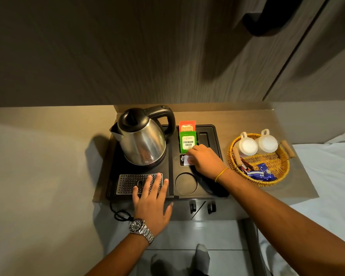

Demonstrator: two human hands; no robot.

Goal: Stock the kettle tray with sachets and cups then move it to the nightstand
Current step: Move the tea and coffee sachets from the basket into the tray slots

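Note:
A black kettle tray (211, 130) lies on a tan table with a steel kettle (141, 140) on its left half. Green sachets (188, 142) and orange sachets (187, 126) stand upright in slots at the tray's middle. My right hand (204, 159) is over the small slot just below them, its fingers pinched on white sachets (185, 159) that sit in or at that slot. My left hand (151, 198) rests flat with fingers spread on the perforated drip grate (127, 183) at the tray's front edge. Two white cups (247, 145) stand upside down in a wicker basket (237, 166) to the right.
The basket also holds blue sachets (262, 173) and thin stick packets (242, 166). A round cup recess (186, 183) in the tray is bare. The kettle's black cord (118, 214) hangs off the table's front edge. White bedding (327, 176) lies at the right, a wall behind.

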